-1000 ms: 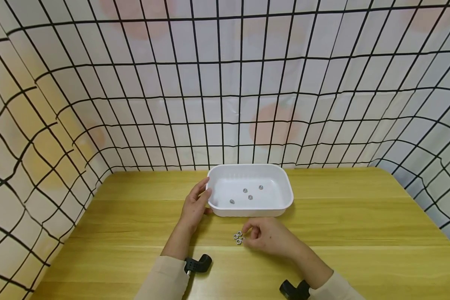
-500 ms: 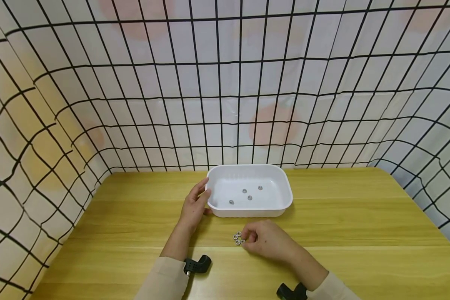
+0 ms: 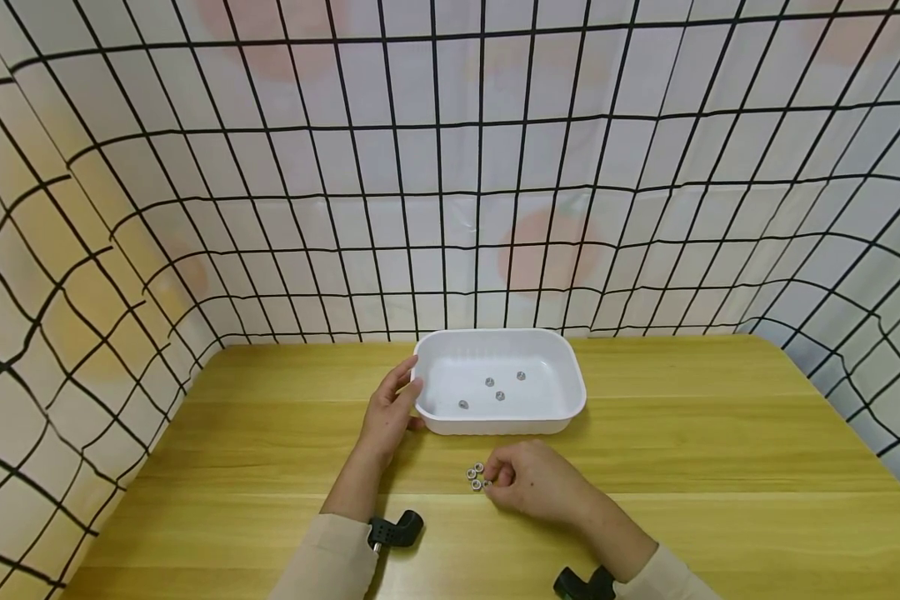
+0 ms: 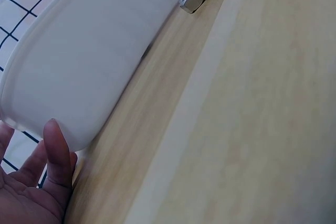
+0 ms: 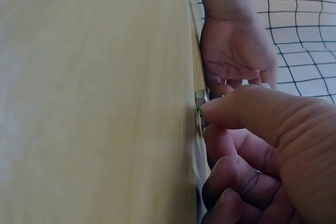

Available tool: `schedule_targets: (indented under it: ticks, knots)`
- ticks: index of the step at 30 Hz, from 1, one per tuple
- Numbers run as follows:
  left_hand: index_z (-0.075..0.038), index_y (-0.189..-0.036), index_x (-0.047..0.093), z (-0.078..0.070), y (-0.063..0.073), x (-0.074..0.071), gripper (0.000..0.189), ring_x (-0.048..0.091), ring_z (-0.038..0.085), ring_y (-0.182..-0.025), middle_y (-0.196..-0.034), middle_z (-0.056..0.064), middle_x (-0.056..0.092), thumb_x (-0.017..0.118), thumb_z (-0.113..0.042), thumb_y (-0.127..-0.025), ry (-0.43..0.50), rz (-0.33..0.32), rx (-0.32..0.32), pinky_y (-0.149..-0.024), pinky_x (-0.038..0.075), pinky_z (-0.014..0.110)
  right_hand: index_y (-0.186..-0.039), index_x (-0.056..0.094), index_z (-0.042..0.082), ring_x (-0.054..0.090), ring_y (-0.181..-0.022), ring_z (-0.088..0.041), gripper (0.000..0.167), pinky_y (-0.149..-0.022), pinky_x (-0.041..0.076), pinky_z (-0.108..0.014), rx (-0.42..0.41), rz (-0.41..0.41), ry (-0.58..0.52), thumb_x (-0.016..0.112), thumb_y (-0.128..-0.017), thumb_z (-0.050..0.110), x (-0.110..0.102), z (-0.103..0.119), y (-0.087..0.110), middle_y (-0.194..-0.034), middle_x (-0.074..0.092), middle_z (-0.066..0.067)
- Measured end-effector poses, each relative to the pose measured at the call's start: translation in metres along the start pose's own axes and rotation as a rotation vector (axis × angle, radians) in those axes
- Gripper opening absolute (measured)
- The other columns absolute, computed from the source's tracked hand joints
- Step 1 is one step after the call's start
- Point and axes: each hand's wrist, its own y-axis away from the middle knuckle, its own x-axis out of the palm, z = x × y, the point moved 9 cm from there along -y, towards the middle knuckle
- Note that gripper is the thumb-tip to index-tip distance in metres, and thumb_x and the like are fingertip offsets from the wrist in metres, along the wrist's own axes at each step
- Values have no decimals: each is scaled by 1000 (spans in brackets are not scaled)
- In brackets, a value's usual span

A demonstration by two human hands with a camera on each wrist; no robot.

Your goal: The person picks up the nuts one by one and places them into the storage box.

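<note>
A white plastic tub (image 3: pixel 506 425) stands upright on the wooden table, with several hex nuts (image 3: pixel 500 396) lying apart on its floor. My left hand (image 3: pixel 386 421) rests against the tub's left end; its thumb and fingers are spread along the outside and rim. In front of the tub lies a small cluster of silver hex nuts (image 3: pixel 471 473). My right hand (image 3: pixel 536 479) is at the right side of this cluster, fingers curled, thumb and index finger pinching at the nearest nut (image 5: pixel 200 99). Its far side is partly hidden by the fingertips.
The yellow wooden table (image 3: pixel 720 433) extends to both sides of the tub. A black grid net (image 3: pixel 480 242) over pale cloth encloses the back and sides. Black wrist mounts (image 3: pixel 396 530) sit at both sleeve cuffs.
The right thumb and index finger have drawn together at the nut on the cluster's right side. The left hand and tub have stayed in place.
</note>
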Motion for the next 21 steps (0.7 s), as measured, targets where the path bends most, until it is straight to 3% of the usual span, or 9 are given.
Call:
schedule_targets:
  ticks: [21]
  knots:
    - [-25,-151,51,-1,0,1,47,61,33,-111,-153,17,49,58,-27,-104,6,2,-2,-65,55,26,-84,71,22,53,-63,-5,8,-58,46,-20,40,-41,-70,78,-86,18,-24,10,7,-70,59,11]
